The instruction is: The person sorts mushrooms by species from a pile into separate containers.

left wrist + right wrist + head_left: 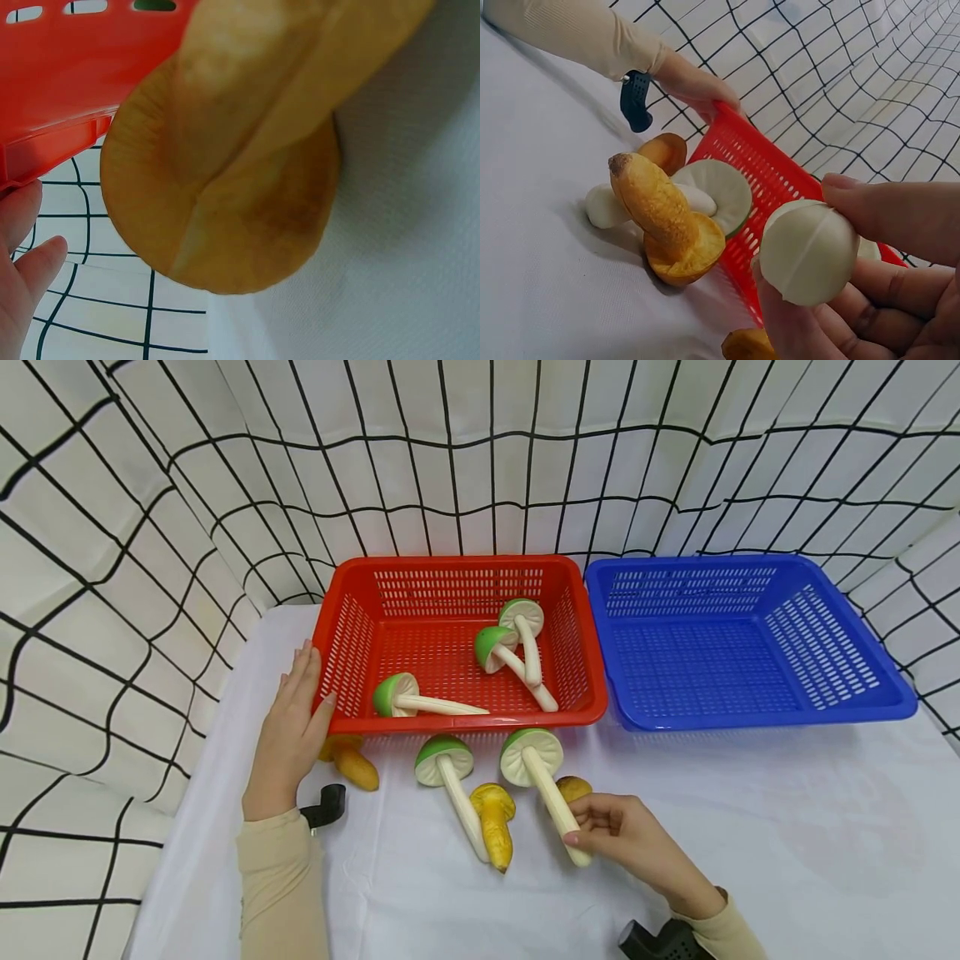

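Observation:
My right hand (pixel 637 843) pinches the lower stem of a toy mushroom (pixel 551 793) with a green cap and pale stem; its stem end (pixel 810 255) faces the right wrist camera. Its cap lies by the front of the red basket (pixel 465 724). Straight-fingered, my left hand (pixel 285 735) rests against that basket's left side, thumb at the front corner. Inside the basket are three green-capped mushrooms (pixel 498 652). In front lie another green-capped mushroom (pixel 456 789) and a yellow mushroom (pixel 495 827). A second yellow mushroom (pixel 356 767) sits below my left hand, and a yellowish cap (pixel 574 787) shows behind my right fingers.
A blue basket (pixel 705 725) stands right of the red one, rims close together. White cloth (pixel 787 843) covers the table. Black-gridded white curtain (pixel 465 460) hangs behind and at the sides. Dark wrist devices (pixel 326 806) are on both arms.

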Available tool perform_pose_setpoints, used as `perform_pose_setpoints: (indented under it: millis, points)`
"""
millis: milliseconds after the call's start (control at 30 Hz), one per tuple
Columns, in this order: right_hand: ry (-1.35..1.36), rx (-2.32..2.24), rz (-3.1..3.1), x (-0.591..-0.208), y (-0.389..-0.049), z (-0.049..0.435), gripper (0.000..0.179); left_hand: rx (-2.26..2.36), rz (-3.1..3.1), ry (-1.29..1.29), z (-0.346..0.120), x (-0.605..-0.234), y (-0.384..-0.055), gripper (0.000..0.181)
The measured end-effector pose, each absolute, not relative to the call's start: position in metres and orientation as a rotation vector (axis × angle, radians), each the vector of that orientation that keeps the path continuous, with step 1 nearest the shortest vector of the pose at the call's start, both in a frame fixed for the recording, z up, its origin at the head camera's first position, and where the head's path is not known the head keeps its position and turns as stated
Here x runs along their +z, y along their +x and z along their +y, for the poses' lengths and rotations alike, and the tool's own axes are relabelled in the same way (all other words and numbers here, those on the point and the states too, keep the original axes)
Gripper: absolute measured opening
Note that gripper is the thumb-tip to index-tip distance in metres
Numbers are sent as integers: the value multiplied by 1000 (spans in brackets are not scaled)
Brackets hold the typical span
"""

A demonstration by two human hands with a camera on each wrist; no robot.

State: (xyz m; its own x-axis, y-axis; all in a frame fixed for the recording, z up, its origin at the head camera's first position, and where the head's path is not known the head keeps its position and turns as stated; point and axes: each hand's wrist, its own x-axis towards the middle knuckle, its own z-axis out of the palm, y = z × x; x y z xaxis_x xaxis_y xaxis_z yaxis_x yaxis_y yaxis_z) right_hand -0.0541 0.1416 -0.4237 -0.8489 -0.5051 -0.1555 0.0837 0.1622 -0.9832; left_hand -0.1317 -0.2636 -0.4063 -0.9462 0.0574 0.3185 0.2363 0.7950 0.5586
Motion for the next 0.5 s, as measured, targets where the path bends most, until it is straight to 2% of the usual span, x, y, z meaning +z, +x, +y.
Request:
perform_pose_setpoints:
  millis: [500]
  points:
    - [-601,-1855,1947,-415,-48,139,27,-879,-2714,-224,-265,-406,-131,57]
